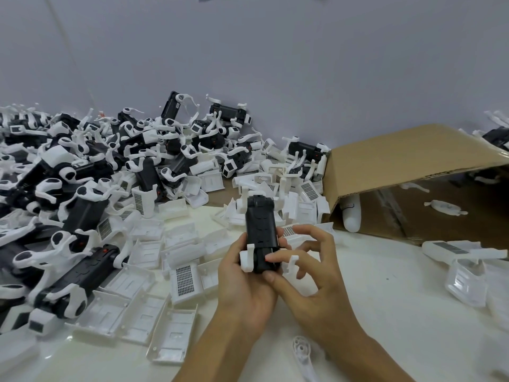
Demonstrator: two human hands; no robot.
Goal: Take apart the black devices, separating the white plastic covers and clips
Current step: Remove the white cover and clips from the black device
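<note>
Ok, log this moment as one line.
left hand: holds device | right hand: pinches clip at its near end | covers: loose on table | box: on its side

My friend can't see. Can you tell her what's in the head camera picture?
Two bare hands hold one black plastic device with white clips above a white table: the left hand grips it, the right hand pinches its near end. Loose white plastic covers lie left, with a pile of untouched devices behind.

A small workshop or factory sorting station: a white bench (385, 285) against a bare grey wall (248, 51), heaped at left with identical black devices (91, 210), loose white plastic covers (143, 315) at centre, and a tipped cardboard box (399, 161) at right.
</note>
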